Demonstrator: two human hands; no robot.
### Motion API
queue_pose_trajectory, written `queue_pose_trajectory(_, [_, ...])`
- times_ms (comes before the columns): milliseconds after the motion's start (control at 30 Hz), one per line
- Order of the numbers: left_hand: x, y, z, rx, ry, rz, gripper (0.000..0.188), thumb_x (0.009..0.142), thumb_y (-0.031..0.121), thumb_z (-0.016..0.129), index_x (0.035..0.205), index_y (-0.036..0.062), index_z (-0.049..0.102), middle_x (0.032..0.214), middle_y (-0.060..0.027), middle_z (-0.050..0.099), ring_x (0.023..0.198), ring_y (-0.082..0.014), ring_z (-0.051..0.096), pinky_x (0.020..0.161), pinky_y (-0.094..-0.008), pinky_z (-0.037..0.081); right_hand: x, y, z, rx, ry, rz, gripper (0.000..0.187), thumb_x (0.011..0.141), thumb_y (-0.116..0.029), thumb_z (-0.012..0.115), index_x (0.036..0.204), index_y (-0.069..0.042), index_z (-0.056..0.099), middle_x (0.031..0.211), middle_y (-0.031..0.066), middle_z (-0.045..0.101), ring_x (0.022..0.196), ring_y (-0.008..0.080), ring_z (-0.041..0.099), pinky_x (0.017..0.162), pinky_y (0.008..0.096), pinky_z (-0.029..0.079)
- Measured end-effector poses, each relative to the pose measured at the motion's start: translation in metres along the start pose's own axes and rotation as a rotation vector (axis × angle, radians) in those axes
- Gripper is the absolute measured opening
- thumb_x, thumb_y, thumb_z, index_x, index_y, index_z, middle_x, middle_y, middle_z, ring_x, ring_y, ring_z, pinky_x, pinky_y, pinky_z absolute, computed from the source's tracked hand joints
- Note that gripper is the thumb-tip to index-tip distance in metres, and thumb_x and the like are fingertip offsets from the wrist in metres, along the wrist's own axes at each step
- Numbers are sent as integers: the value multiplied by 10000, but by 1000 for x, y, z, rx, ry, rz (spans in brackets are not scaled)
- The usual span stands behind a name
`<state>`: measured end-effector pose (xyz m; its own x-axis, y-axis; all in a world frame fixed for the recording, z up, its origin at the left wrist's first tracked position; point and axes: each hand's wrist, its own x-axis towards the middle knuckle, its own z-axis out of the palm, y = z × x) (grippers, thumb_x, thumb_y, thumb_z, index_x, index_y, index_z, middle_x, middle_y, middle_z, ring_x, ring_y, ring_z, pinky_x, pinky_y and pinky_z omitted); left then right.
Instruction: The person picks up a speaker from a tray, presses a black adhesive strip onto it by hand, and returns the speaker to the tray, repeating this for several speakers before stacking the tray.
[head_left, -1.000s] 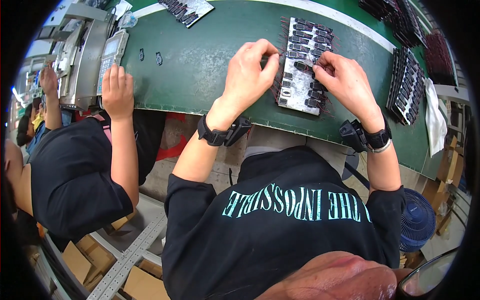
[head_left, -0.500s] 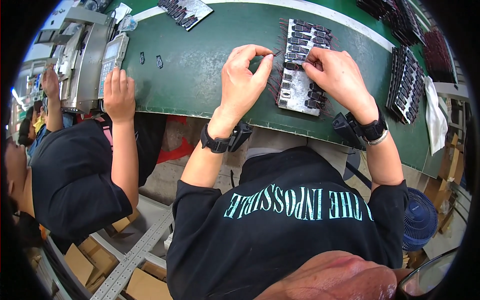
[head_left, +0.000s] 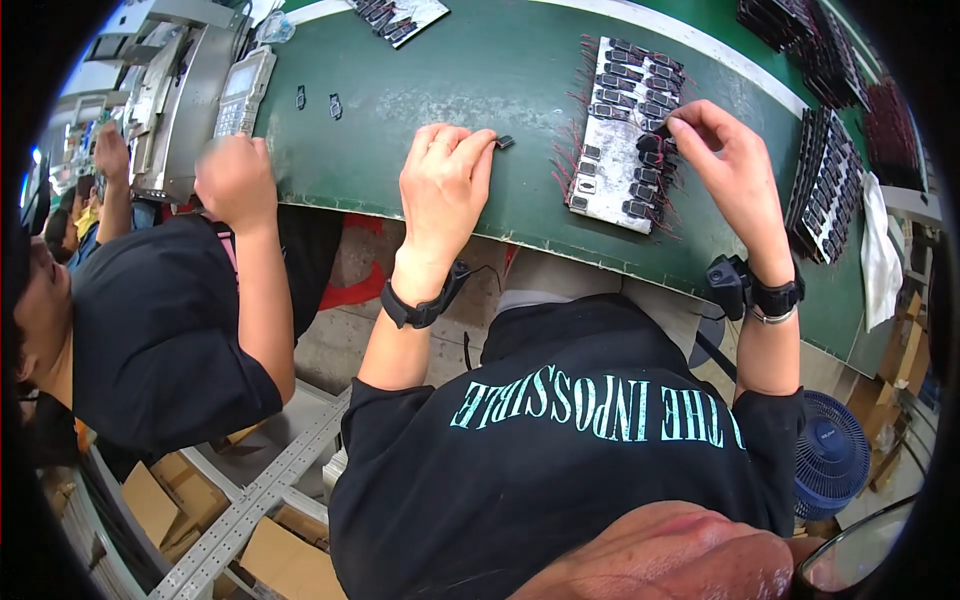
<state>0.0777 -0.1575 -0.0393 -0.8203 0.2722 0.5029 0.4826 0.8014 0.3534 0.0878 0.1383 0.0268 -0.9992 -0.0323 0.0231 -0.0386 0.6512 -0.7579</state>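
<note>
Near edge of the green table (head_left: 430, 70): left hand (head_left: 440, 195) rests knuckles-up on the surface, fingers (head_left: 478, 150) curled and pinched shut on one small black part (head_left: 505, 142), which pokes out past the fingertips, just left of the grey tray (head_left: 615, 165).

Right hand (head_left: 728, 165) sits over the tray's right edge. Thumb and forefinger are closed together at a black part in the rows; whether that part is gripped or only touched, cannot tell.

Tray lies flat between the two hands, filled with rows of small black parts, thin red leads sticking out along its sides.

Judgement: a part-by-part handling step, one piece in the left hand apart from the tray, right hand working the rows. Next move calls for a fine fingertip pinch and care with the red leads.

Farther right: more loaded trays (head_left: 825, 185) and a white cloth (head_left: 880, 255). Far left: a co-worker's hand (head_left: 232, 175) near a handheld meter (head_left: 240, 90).
</note>
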Motion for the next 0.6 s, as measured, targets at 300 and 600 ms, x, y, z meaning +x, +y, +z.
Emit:
queue_pose_trajectory(300, [14,33,-14,341,71,191,282,784,90,746,1054,35,688,949,-80,692,946,-290,632,901,-423,496,-1,-14,14,181,-8,67,201,953,-189,630,963,12,641,777,-58,559,722,26,474,650,196,390])
queue_pose_trajectory(600, [37,84,14,-991,-134,-338,253,838,99,713,1076,11,714,905,-118,717,807,-258,675,746,-338,539,-16,-22,21,393,91,3,163,963,-163,624,1000,-12,672,840,-47,603,779,35,519,711,200,421])
